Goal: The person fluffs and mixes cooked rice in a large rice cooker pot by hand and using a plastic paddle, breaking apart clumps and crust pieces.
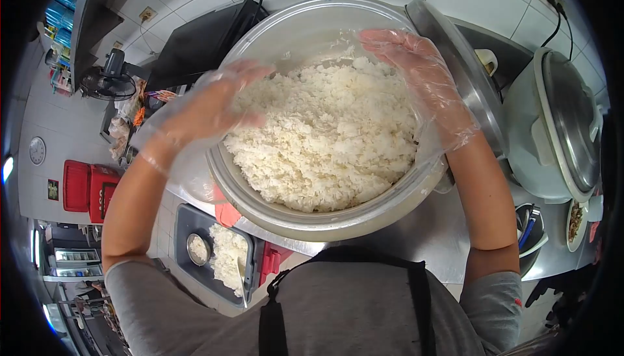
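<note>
Where the rice (325, 138) sits heaped inside the big pot (312, 226) on the desk (432, 245), the blurred left hand (211, 106) and right hand (422, 63), gloved, spread loosely, grasping nothing; light, flat palms should avoid mashing it.

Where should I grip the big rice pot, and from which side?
Probably by the pot's rim, at opposite sides: left hand from the left, right hand from the right. The opening is round and wide, and rice fills the middle.
</note>
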